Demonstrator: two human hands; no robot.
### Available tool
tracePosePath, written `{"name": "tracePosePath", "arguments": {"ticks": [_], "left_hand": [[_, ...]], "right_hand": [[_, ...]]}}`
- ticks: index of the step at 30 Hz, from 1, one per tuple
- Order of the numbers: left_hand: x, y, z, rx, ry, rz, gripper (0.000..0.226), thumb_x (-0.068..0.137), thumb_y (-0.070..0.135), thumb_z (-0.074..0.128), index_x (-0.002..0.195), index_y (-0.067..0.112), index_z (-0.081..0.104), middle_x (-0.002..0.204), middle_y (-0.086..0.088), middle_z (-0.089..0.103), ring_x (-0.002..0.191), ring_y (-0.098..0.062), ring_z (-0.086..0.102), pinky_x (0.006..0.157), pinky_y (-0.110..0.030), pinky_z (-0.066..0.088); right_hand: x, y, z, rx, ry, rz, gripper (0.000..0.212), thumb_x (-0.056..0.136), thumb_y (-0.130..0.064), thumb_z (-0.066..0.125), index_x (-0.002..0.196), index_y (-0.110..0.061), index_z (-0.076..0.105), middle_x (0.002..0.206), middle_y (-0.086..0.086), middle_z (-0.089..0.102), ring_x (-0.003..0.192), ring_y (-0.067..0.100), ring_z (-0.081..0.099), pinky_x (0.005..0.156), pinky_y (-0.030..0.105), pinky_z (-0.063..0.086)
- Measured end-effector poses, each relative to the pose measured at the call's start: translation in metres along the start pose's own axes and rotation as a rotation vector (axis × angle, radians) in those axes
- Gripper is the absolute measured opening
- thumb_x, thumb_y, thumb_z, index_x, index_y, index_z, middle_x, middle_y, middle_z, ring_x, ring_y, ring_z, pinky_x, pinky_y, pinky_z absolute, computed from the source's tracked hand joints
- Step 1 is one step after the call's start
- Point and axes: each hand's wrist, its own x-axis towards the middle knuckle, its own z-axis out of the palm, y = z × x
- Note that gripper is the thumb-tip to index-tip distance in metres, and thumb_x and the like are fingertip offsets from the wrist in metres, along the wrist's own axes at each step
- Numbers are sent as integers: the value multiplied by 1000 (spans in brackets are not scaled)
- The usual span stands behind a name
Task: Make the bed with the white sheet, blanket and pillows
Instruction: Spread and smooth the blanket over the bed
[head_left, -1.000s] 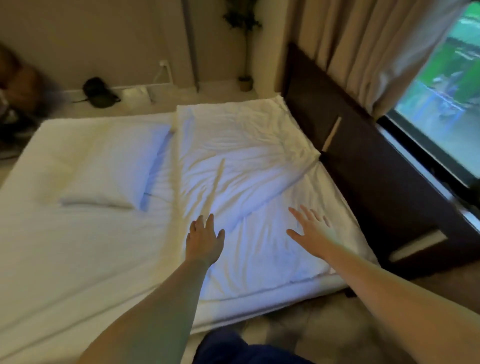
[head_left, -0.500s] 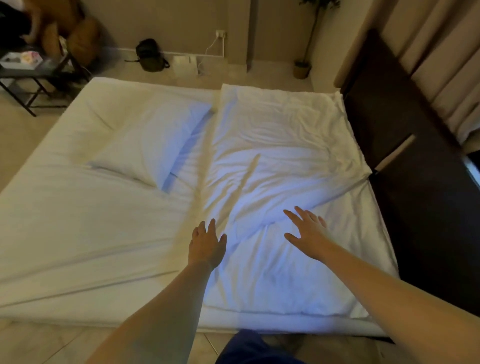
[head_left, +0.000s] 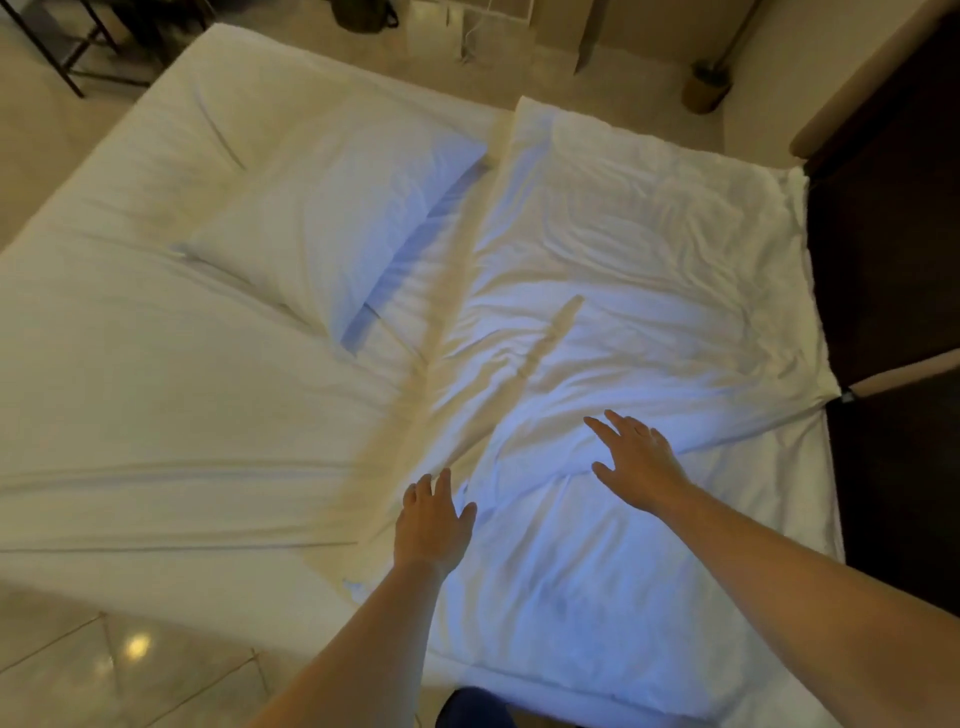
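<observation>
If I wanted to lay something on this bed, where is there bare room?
The smooth white sheet between the white pillow and the near edge is bare. The right half is crowded: the rumpled white blanket covers it, with the open left hand and right hand there.

Both arms extend forward from the bottom of the view, bare-skinned as far as they show. The left forearm (head_left: 363, 639) rises from the lower middle, almost straight up the frame, with the wrist in line with it. The left hand (head_left: 431, 525) is palm down, its back to the camera, fingers straight and close together, thumb spread to the right. The right forearm (head_left: 779, 566) comes in from the lower right corner, slanting up and leftward. The right hand (head_left: 636, 462) is also palm down and lies farther ahead than the left, fingers straight and slightly fanned, thumb stretched toward the left hand. The hands are near each other but apart, neither holding anything
</observation>
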Motion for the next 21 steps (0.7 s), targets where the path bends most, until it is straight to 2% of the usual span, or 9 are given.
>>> {"name": "tracePosePath", "arguments": {"ticks": [7, 11, 16, 18, 21], "left_hand": [[62, -7, 51, -56, 27, 7, 67, 96, 53, 53, 154, 23, 36, 155, 2, 38, 146, -22, 29, 115, -40, 38], [85, -8, 79, -15, 52, 37, 65, 97, 52, 52, 154, 26, 35, 153, 6, 40, 144, -20, 32, 116, -38, 33], [110, -7, 109, -69, 19, -61, 63, 98, 49, 54, 155, 36, 31, 156, 12, 35, 146, -20, 28, 115, -55, 31], [116, -7, 116, -80, 39, -81, 61, 98, 46, 55, 154, 40, 33, 153, 12, 40, 143, -22, 33, 114, -59, 32], [119, -1, 122, -50, 86, -115, 52, 99, 43, 55, 149, 42, 42, 147, 12, 48, 138, -22, 41, 114, -59, 31]], "right_hand": [[127, -16, 16, -134, -7, -76, 72, 101, -36, 47, 161, -33, 7, 169, 1, 9, 153, 25, 14, 122, 48, 18], [186, -22, 29, -194, -8, -108, 75, 101, -20, 45, 161, -34, 2, 169, 1, 3, 154, 27, 11, 123, 47, 17], [239, -26, 46, -281, 9, -147, 90, 96, -7, 50, 159, -41, -6, 169, 1, -3, 155, 30, 6, 122, 50, 16], [253, -20, 53, -353, -16, -137, 82, 99, -15, 51, 159, -43, 2, 169, 2, -6, 155, 33, 2, 122, 53, 13], [260, -5, 58, -465, -36, -135, 55, 99, -28, 52, 150, -38, 34, 169, 2, 4, 154, 34, 1, 122, 58, 8]]}}
